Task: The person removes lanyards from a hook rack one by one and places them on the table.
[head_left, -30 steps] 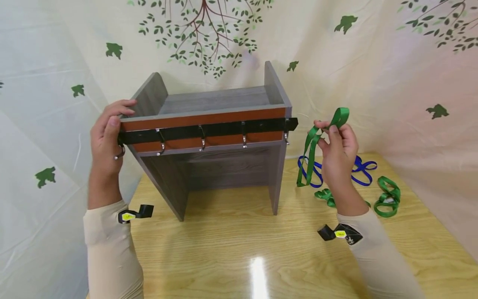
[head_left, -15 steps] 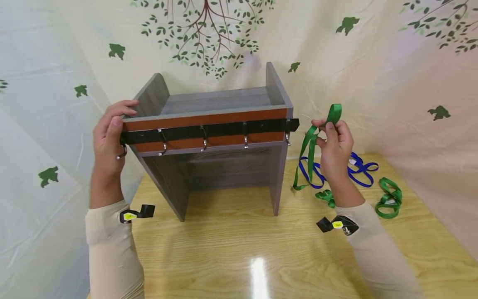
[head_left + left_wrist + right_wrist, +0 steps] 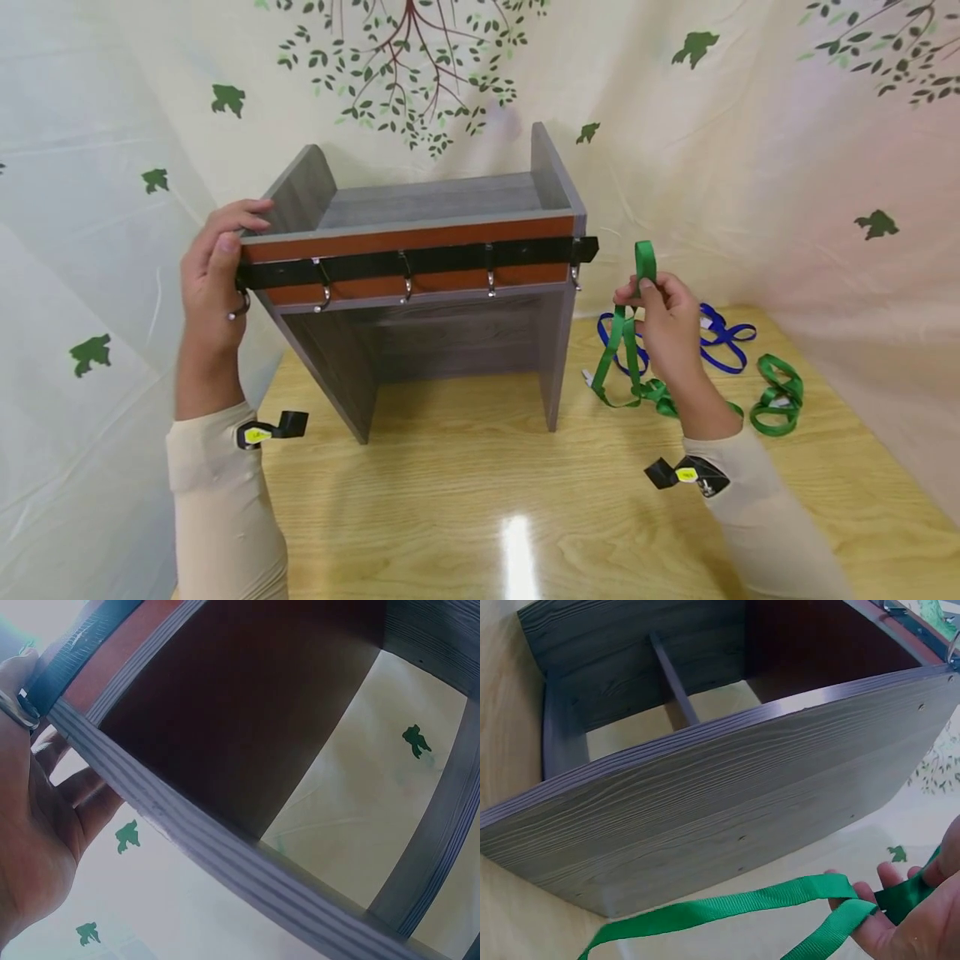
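Note:
A grey wooden shelf unit stands on the table, its front rail carrying a black strip with several metal hooks. My left hand grips the shelf's upper left corner, thumb in front and fingers over the side panel; the left wrist view shows the fingers behind the edge. To the right of the shelf, my right hand pinches a green ribbon lanyard between thumb and fingers. A short loop sticks up above the pinch, and longer strands hang down, with a whitish end piece near the table.
Blue lanyards lie on the table behind my right hand. Another green lanyard lies coiled at the right, and more green ribbon is partly hidden by my wrist. A leaf-printed curtain hangs close behind the shelf.
My right hand rises slightly, then lowers and moves a little left with the green lanyard. Its upper loop now stands more upright and its strands hang lower. My left hand keeps its grip.

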Demonstrator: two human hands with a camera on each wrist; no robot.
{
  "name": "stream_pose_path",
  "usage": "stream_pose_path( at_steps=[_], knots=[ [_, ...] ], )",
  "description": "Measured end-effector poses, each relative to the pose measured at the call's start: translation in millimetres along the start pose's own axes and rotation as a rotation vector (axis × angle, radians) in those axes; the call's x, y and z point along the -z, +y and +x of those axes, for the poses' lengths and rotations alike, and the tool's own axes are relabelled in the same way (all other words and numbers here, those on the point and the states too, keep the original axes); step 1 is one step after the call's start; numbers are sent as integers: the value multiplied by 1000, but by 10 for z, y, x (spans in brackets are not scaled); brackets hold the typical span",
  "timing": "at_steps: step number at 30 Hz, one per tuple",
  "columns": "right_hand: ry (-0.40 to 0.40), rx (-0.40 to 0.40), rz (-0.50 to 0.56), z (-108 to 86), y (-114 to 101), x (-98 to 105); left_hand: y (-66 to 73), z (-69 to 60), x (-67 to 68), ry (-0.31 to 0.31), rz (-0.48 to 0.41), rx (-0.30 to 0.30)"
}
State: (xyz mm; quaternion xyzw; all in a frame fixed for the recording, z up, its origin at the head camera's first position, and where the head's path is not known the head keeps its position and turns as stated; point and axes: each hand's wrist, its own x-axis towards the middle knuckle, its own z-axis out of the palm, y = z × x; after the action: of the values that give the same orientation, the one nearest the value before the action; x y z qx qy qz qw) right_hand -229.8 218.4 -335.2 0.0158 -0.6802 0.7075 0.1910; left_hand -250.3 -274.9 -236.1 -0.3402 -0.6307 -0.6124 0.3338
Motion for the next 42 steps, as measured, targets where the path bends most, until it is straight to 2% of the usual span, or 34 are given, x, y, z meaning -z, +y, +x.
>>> stream_pose_path(
  at_steps=[7,13,17,23,27,31,37,42],
  knots=[
    [-133,-144,58,-47,125,54,-11,2,-2,7,-3,2],
    [-240,-304,127,-67,161,66,-13,5,1,12,-5,6],
    [-266,-374,185,-78,245,47,-4,2,2,7,0,7],
    [-282,-422,229,-148,446,-7,5,1,-1,12,5,2],
    [-263,-415,213,-200,553,-9,3,1,-3,12,6,-1],
    [-266,-362,157,-222,625,8,-7,0,1,14,5,0],
    [-276,-295,-31,-255,722,91,-25,6,-4,3,1,4],
    [-327,-263,-228,-297,793,159,-32,6,4,8,13,6]
  ],
)
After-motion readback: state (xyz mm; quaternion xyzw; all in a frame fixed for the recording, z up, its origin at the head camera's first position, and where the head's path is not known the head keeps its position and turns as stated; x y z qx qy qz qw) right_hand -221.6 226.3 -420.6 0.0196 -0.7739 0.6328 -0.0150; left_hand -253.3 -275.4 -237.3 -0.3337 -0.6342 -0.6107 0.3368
